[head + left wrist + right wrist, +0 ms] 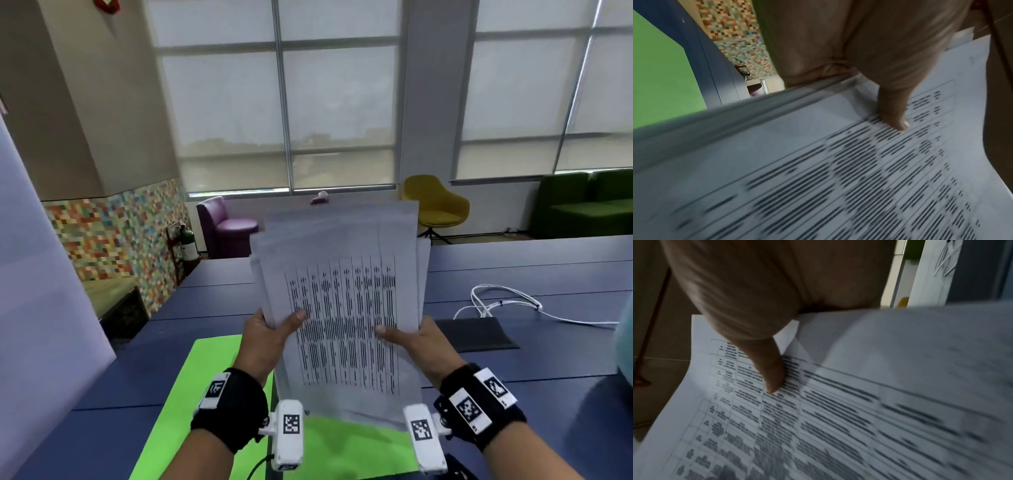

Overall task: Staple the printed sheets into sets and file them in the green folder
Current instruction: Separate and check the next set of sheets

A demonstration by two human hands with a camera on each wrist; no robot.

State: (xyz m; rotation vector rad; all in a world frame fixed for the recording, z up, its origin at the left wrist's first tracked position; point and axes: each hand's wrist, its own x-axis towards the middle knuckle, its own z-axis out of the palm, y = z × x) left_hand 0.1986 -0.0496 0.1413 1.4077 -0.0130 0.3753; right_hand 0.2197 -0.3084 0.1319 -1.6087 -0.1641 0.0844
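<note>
A loose stack of printed sheets (342,291), covered in table text, stands nearly upright in front of me above the table. My left hand (270,334) grips its left edge with the thumb on the front page. My right hand (411,337) grips the right edge the same way. In the left wrist view the thumb (894,112) presses on the printed sheets (818,170). The right wrist view shows the other thumb (770,369) on the printed sheets (838,410), whose edges are uneven. The green folder (205,394) lies flat on the table under the stack. No stapler is in view.
The blue table (513,377) holds a dark flat pad (476,334) and a coiled white cable (503,301) at the right. A white panel (41,274) stands at the left edge. Purple (226,226) and yellow (435,205) chairs and a green sofa (589,205) stand beyond, below the windows.
</note>
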